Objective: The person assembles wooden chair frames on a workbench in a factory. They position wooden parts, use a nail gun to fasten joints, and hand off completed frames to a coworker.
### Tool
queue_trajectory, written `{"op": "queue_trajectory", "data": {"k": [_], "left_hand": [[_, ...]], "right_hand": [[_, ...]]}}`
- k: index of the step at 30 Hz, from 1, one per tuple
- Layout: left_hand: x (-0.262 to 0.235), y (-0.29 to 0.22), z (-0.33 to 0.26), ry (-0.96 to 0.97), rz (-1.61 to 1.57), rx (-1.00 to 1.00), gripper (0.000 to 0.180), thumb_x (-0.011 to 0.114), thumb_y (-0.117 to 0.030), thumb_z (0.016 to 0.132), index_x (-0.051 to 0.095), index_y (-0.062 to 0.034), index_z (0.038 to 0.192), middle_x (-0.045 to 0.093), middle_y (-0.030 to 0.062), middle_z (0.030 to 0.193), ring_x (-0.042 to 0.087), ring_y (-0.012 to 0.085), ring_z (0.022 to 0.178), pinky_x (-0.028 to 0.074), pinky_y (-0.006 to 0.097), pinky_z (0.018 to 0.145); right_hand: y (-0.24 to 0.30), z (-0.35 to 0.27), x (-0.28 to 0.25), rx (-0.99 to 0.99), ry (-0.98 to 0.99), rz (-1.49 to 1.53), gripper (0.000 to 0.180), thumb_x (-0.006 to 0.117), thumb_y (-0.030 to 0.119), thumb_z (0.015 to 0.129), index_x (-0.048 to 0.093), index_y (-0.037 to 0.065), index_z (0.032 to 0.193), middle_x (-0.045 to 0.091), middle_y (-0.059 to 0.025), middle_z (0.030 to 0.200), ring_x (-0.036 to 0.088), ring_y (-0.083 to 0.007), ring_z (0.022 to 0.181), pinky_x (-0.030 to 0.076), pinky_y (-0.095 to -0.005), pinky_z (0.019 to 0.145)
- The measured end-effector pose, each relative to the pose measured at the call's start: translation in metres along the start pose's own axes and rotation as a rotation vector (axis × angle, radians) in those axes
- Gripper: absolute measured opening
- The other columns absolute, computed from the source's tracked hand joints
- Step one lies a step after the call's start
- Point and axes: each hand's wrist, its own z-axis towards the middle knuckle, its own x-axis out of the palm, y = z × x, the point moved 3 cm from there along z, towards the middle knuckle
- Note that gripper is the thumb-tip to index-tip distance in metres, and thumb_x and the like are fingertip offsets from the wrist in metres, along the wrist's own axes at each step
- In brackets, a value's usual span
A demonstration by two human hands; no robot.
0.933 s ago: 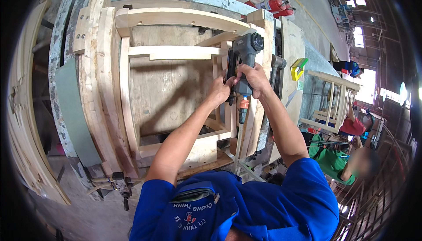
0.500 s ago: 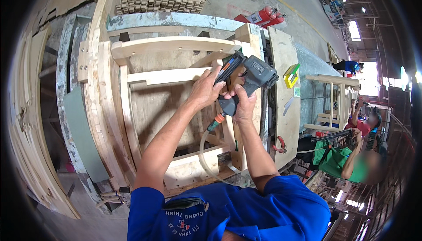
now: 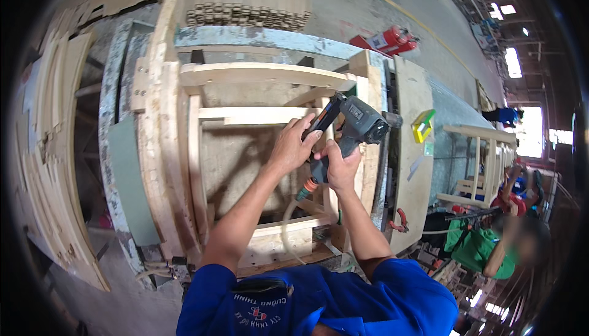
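A dark grey and black pneumatic nail gun is held between both my hands above the right part of a pale wooden frame. My right hand wraps round its handle. My left hand is closed about the long black magazine, thumb on the near side. The magazine's far tip reaches close to the frame's far right corner; whether it touches wood I cannot tell. From the handle's base, an orange and green coupling leads to a pale air hose curving toward my body.
The frame lies on a worn, paint-chipped bench. A board on the right bears a yellow-green tool and red-handled pliers. Fire extinguishers, stacked slats and long strips surround it. A co-worker in green is at right.
The whole view has shifted, so the bench appears farther right and lower. Against the frame, the nail gun and both my hands have moved slightly left. My grip on it looks the same.
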Motion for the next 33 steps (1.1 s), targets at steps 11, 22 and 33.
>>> {"op": "queue_trajectory", "data": {"k": [11,22,33], "left_hand": [[-0.156,-0.041,-0.12,-0.555,-1.195,-0.155,0.048,0.064,-0.032,0.1,0.059,-0.0041,0.138,0.066,0.0082,0.126,0.063,0.0186,0.116,0.049,0.038,0.101],[-0.188,-0.022,-0.091,-0.56,-1.197,-0.019,0.05,0.066,-0.041,0.1,0.06,-0.007,0.136,0.068,0.0076,0.125,0.064,0.0194,0.115,0.047,0.041,0.101],[-0.118,0.068,-0.097,-0.592,-0.696,-0.367,0.029,0.051,-0.027,0.111,0.06,-0.0072,0.131,0.066,0.0021,0.096,0.06,0.0104,0.083,0.051,0.03,0.077]], "right_hand": [[0.053,-0.016,0.153,-0.836,0.954,-1.218,0.072,0.073,0.011,0.079,0.042,-0.003,0.143,0.069,-0.0215,0.087,0.07,-0.0399,0.069,0.056,-0.0478,0.058],[0.048,0.014,0.198,-0.931,0.905,-1.27,0.063,0.075,0.012,0.077,0.046,0.0,0.132,0.07,-0.0195,0.083,0.071,-0.0399,0.07,0.056,-0.0478,0.06],[0.017,0.012,0.19,0.324,0.872,-0.254,0.019,0.062,0.006,0.094,0.054,-0.003,0.108,0.065,-0.008,0.073,0.066,-0.017,0.059,0.055,-0.0328,0.058]]}}
